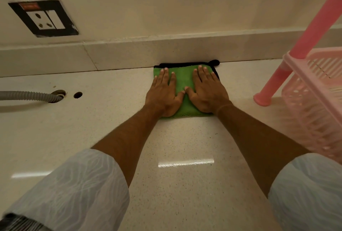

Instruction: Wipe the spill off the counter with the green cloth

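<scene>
Two hands flat, cloth at the back edge

Both the left hand (162, 94) and right hand (208, 92) press the green cloth (184, 80) against the counter (185, 184) by the backsplash, fingers slightly spread, gripping nothing. No spill visible, maybe already wiped, hard to say.

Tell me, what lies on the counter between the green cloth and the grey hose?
Only a small dark hole in the counter lies between the green cloth and the grey hose; otherwise the stretch is bare, in the head view.
</scene>
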Available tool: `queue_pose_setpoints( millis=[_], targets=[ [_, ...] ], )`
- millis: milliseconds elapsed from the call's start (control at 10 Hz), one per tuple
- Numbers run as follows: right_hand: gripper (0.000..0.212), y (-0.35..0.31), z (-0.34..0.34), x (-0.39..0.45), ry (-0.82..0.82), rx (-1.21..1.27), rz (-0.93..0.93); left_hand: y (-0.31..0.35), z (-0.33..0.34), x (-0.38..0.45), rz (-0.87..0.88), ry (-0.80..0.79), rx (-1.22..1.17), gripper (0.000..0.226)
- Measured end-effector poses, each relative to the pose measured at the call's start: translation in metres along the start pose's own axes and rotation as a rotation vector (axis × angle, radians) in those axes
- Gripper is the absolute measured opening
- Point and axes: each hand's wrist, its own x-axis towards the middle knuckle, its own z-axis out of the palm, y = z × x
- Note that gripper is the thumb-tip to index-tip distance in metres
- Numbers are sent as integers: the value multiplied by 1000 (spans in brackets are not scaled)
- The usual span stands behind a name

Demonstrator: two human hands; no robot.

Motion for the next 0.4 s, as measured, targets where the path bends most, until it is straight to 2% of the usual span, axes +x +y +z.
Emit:
queue_pose_setpoints(
  millis=[100,200,400],
  targets=[
    [73,0,1,-2,33,26,-9,1,-1,-3,-15,12,-8,76],
    [70,-4,-3,-9,116,78,1,8,-10,-15,-79,54,-7,75],
    [71,-19,-15,-34,286,46,16,2,-33,-57,-85,136,74,76]
  ],
)
